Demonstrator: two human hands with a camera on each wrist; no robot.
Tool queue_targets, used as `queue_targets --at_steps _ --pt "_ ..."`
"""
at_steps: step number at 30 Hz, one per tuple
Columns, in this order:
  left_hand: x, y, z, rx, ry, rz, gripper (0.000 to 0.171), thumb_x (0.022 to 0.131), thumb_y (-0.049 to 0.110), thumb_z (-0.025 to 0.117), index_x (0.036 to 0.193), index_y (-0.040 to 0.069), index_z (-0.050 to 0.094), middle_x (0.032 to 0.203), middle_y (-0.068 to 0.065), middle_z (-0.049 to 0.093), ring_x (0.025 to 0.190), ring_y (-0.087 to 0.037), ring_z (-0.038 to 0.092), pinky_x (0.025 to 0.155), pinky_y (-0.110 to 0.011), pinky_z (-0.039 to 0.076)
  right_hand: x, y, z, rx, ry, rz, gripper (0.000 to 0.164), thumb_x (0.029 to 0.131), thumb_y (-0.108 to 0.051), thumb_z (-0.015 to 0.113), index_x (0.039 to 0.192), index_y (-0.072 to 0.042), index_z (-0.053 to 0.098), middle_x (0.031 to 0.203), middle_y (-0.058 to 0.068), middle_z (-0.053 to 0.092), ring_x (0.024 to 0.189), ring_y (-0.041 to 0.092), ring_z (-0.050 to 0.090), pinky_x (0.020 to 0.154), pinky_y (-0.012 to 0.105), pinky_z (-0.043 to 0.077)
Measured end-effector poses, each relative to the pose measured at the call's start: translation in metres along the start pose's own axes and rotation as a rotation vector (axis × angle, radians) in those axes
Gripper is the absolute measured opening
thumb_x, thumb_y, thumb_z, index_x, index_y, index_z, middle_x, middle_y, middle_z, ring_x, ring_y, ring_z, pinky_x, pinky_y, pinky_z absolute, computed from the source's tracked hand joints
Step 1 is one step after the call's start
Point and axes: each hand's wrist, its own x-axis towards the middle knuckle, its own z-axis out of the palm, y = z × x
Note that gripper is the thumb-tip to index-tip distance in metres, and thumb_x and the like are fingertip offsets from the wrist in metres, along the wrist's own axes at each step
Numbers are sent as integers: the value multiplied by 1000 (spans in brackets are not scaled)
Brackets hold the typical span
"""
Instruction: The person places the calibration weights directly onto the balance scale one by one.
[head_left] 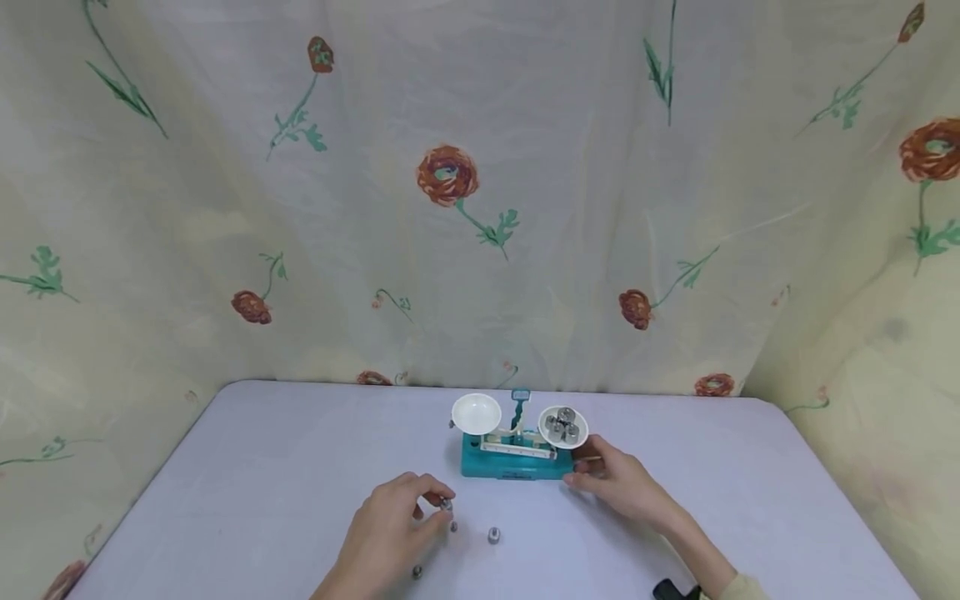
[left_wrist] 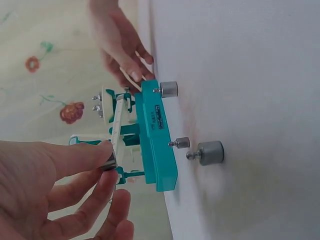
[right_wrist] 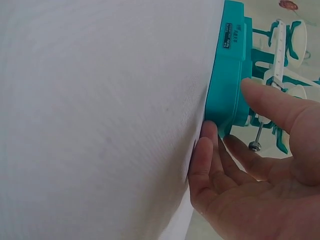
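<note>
A teal balance scale (head_left: pixel 517 469) stands toward the table's far side. Its left pan (head_left: pixel 476 414) holds nothing, while several metal weights (head_left: pixel 564 427) sit in its right pan (head_left: pixel 544 417). Between thumb and fingertips, my left hand (head_left: pixel 386 529) pinches a small metal weight (left_wrist: pixel 109 162), held above the table in front of the scale. My right hand (head_left: pixel 618 482) holds the right end of the scale's base, thumb at the front corner and fingers round the end, as the right wrist view shows.
Three knobbed weights stand near my left hand: a small one (head_left: pixel 453 527), a larger one (head_left: pixel 493 536) to its right and another (head_left: pixel 417 572) nearer me. A flower-printed curtain (head_left: pixel 480 292) hangs behind the white table (head_left: pixel 300 450). A black strap (head_left: pixel 670 590) shows by my right wrist.
</note>
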Motion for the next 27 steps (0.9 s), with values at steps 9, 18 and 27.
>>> queue_targets --at_steps 9,18,27 --pt "-3 6 1 2 159 58 21 91 24 87 111 28 80 103 9 75 82 -4 61 66 -18 49 -1 0 0 13 -4 10 59 97 -27 81 143 1 57 141 20 67 122 28 70 105 50 60" --pt "7 17 -4 -26 274 59 21 91 25 88 110 29 80 103 7 76 83 -8 65 67 -17 50 -2 -2 0 14 -18 19 60 98 -26 80 145 2 55 142 21 66 122 28 70 106 49 60" --pt "21 20 -4 -82 331 94 23 92 22 87 114 27 80 103 4 77 84 -13 68 65 -17 48 -2 -2 0 19 -13 18 59 98 -27 80 144 1 56 141 20 67 122 27 70 105 49 60"
